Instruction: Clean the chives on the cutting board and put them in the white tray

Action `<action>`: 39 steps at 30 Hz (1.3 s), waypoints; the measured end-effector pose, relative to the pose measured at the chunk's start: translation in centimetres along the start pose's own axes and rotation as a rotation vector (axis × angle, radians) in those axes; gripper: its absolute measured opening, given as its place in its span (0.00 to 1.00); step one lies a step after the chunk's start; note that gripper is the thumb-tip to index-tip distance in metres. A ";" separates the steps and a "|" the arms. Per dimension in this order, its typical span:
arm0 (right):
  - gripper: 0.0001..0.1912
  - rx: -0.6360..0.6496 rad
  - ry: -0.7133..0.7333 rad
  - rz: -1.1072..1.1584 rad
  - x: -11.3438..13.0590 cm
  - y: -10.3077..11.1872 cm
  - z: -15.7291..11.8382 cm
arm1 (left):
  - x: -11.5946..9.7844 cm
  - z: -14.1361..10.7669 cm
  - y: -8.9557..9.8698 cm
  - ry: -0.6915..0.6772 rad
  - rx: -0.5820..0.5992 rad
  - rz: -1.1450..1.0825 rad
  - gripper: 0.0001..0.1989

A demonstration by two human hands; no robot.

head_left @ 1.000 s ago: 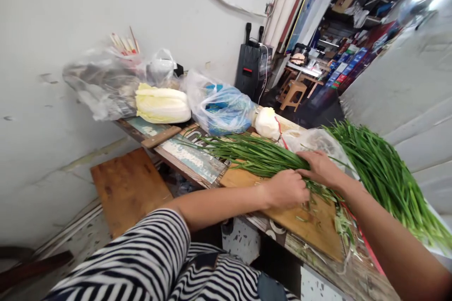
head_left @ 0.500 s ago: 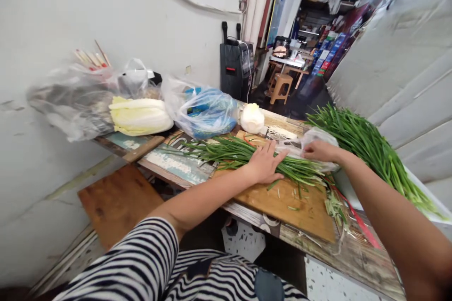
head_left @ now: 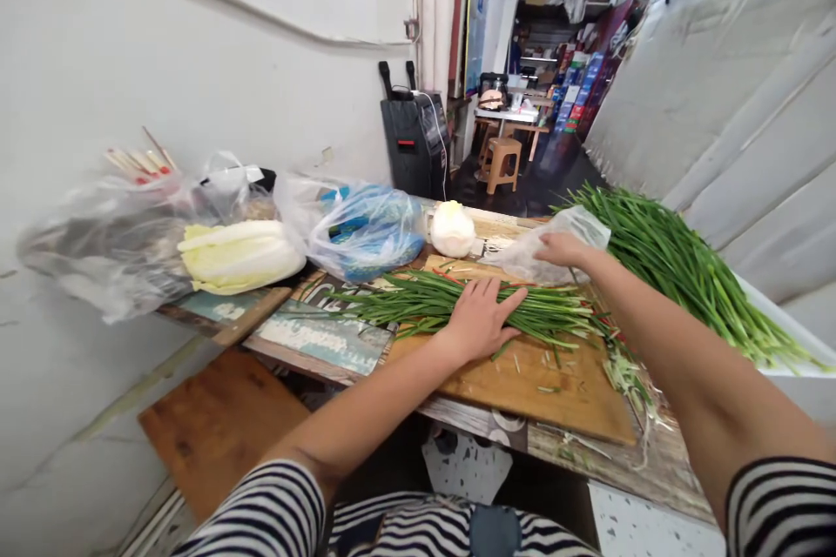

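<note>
My left hand (head_left: 482,319) lies on a long bunch of green chives (head_left: 411,300), its thumb and fingers spread over the stalks. The bunch rests across a wooden cutting board (head_left: 549,383), the white stem ends toward the right. Behind the board, my right hand (head_left: 562,250) is closed on a crumpled clear plastic bag (head_left: 591,226); its fingertips are partly hidden. Trimmed chive scraps (head_left: 630,379) lie at the board's right edge. Close to the bag stands a round whitish vegetable (head_left: 453,231).
A larger heap of chives (head_left: 692,270) fills a white container (head_left: 777,318) on the right. To the left are a napa cabbage (head_left: 241,254), a plastic bag with blue contents (head_left: 366,231) and more bags (head_left: 111,235). A black speaker (head_left: 414,144) stands beyond the table.
My right hand has lifted the plastic bag away from the chives, backward and slightly left. My left hand stays on the bunch. The view has shifted somewhat to the right.
</note>
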State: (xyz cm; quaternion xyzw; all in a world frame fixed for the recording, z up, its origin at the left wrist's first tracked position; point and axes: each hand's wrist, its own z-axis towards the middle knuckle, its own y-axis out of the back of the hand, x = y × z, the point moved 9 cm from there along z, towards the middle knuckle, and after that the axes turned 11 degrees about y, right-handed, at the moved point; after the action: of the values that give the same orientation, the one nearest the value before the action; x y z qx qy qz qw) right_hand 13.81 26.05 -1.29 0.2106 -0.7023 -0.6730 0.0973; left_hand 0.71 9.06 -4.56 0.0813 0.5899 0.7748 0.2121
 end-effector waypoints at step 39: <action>0.15 -0.738 0.200 0.912 3.5 -0.7 -15.6 | -2.2 3.3 1.6 -0.152 -0.223 -0.245 0.12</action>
State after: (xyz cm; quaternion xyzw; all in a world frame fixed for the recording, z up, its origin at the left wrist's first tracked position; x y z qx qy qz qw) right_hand 17.40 10.43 -1.33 -0.0976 -0.4287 -0.7399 0.5092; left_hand 3.49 10.66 -1.78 0.0430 0.4882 0.7954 0.3567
